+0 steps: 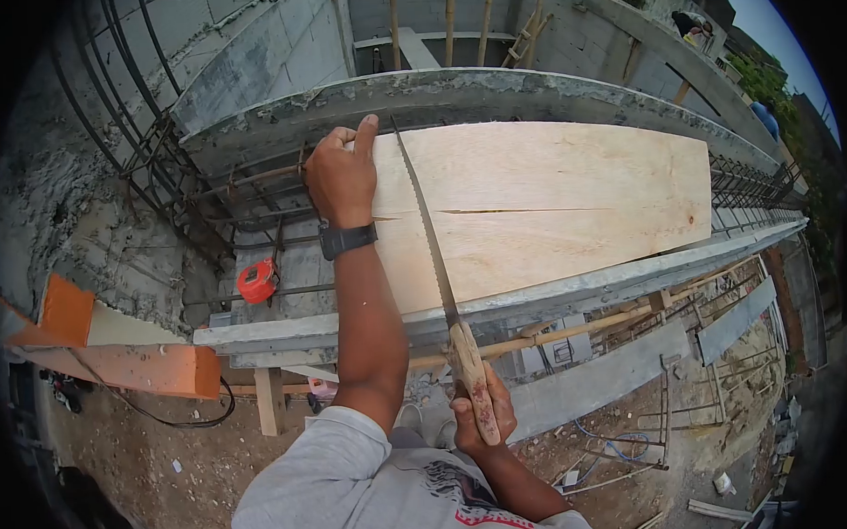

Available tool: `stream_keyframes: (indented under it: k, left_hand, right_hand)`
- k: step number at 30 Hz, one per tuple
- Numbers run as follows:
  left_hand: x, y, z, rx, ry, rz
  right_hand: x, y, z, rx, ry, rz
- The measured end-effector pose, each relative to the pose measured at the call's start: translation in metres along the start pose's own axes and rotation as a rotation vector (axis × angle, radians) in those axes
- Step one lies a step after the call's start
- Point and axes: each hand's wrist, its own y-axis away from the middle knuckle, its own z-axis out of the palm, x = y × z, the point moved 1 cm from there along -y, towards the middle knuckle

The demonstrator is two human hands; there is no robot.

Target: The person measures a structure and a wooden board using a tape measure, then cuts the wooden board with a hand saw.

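Observation:
A pale wooden board with a long crack along its grain lies across the formwork trough. My left hand, a dark band at its wrist, grips the board's left end, thumb on top and fingers curled at the edge. My right hand is closed around the worn wooden handle of a hand saw. The saw's toothed blade lies across the board near its left end, a little right of my left hand, its tip reaching the far edge. Whether the teeth have cut into the wood I cannot tell.
A red tape measure rests in the trough at left, among steel rebar. Formwork sides run along front and back. An orange beam stands at lower left. Rubble ground and a blue hose lie below; another person is far off.

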Motion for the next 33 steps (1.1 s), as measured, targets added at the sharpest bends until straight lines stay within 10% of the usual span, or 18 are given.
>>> stream_keyframes:
  k: [3, 8, 12, 26, 33]
  left_hand:
    - [-0.004, 0.000, 0.006, 0.126, -0.077, 0.094]
    - [0.004, -0.008, 0.003, 0.100, 0.037, 0.090]
    - [0.022, 0.002, -0.013, -0.051, 0.116, -0.010]
    - [0.009, 0.012, -0.027, -0.413, 0.660, 0.074]
    - [0.080, 0.019, -0.066, -0.255, 0.463, 0.266]
  right_hand:
    - [-0.004, 0.026, -0.004, -0.008, -0.105, 0.175]
    - [-0.009, 0.005, 0.016, -0.002, 0.096, -0.227]
    - [-0.018, 0.023, -0.005, -0.084, -0.085, 0.136]
    - [-0.053, -0.011, -0.030, 0.054, -0.143, -0.006]
    - [-0.072, -0.028, -0.055, 0.065, -0.242, -0.022]
